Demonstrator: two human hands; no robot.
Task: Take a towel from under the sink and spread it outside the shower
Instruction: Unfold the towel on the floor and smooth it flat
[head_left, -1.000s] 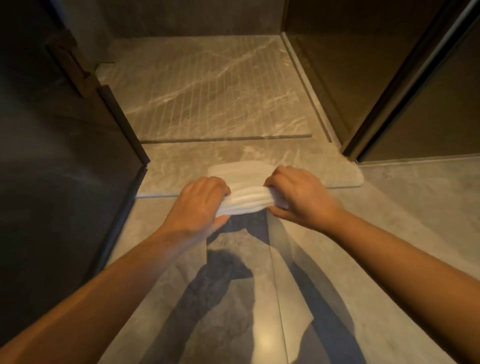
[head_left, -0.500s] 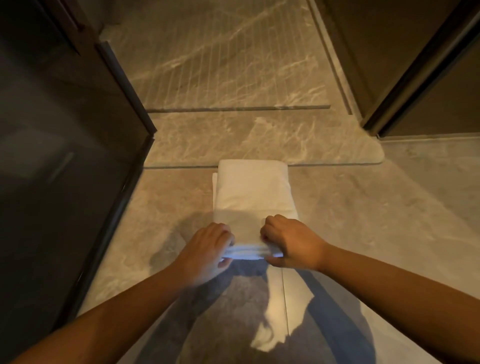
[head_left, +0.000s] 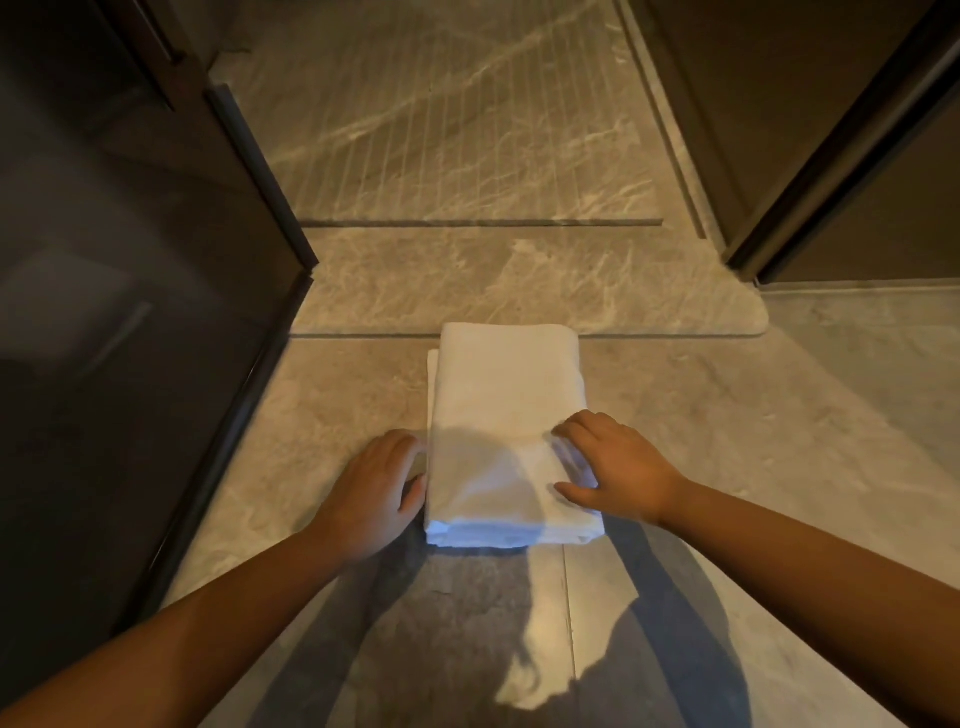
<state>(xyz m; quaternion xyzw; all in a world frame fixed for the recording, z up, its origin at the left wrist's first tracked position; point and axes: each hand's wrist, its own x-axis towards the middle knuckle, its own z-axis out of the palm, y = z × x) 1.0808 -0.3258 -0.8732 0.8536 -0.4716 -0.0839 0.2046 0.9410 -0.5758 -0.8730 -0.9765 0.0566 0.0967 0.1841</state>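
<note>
1. The towel lay folded on the floor at the middle of the frame, its far edge touching the shower sill.
2. The left hand rested beside the towel's left edge, its grip loose and holding nothing.
3. The right hand lay flat on the lower right part of the towel, fingers spread, not pinching.
4. To spread it well, I think each hand should have taken only the top layer at a near corner.
5. Then the fold should have opened sideways, flat and parallel to the sill.
</note>
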